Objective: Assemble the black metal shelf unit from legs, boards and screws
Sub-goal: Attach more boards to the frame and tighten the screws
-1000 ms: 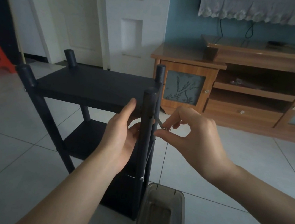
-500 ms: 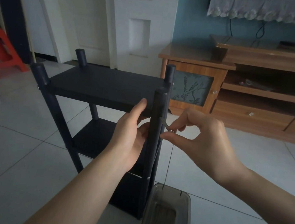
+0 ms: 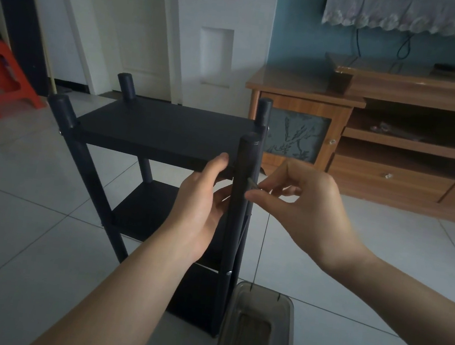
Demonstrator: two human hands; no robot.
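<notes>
1. Four round black metal legs (image 3: 238, 202) carry the black shelf unit (image 3: 166, 150), which we see standing upright on the pale tiled floor (image 3: 14, 218). Its flat black top board (image 3: 163, 127) sits just below the leg tops, and a lower black board (image 3: 141, 207) shows beneath it.
2. We see the left hand (image 3: 202, 206) at the near right corner of the unit, its thumb up against the front edge of the top board and its fingers reaching behind the near right leg. We cannot tell how far those hidden fingers curl.
3. The right hand (image 3: 302, 207) is just right of the same leg, thumb and forefinger pinched on a small grey metal tool or screw (image 3: 253, 183) whose tip meets the leg just below the top board. We cannot tell which of the two it is. The other fingers are curled loosely.
4. A small silver screw head (image 3: 228, 272) shows lower down on that leg.
5. A translucent grey plastic tray (image 3: 286, 323) lies on the floor just beside the foot of the unit.
6. Behind stand a brown wooden cabinet (image 3: 395, 152), a white panelled door (image 3: 216, 42) and, at the far left, a red plastic stool (image 3: 0, 78).
</notes>
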